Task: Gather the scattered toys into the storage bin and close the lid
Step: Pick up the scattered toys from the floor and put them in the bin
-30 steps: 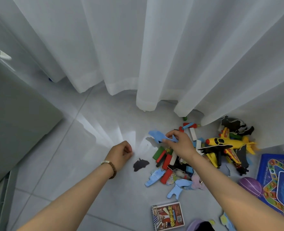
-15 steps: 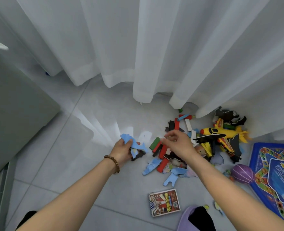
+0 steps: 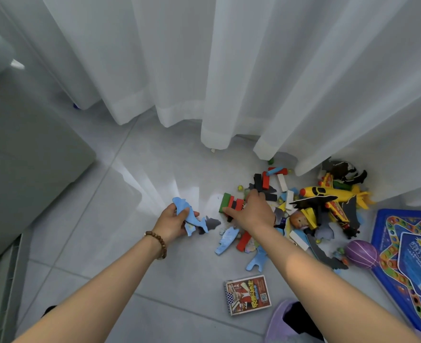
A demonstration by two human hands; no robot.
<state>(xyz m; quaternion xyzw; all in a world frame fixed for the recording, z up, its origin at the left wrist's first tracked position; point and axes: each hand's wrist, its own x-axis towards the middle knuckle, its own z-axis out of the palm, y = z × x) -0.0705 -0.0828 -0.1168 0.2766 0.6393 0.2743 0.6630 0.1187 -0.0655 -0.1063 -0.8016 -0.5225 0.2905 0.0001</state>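
Toys (image 3: 291,214) heaped on floor under my right hand (image 3: 251,211), fingers spread, closing on blocks (image 3: 230,203). Left hand (image 3: 172,222) grips blue foam shark (image 3: 188,215). Gathering step; bin unseen, must be located next.

1. White sheer curtain (image 3: 229,70): hangs in folds beyond my fingers (image 3: 251,196), hems meeting the floor.
2. Pale grey tiled floor (image 3: 130,189): glossy, below my fingers.
3. Grey cabinet (image 3: 26,149): well to their left.
4. Lilac slipper (image 3: 276,325): well behind them, towards me, cut off by the frame edge.
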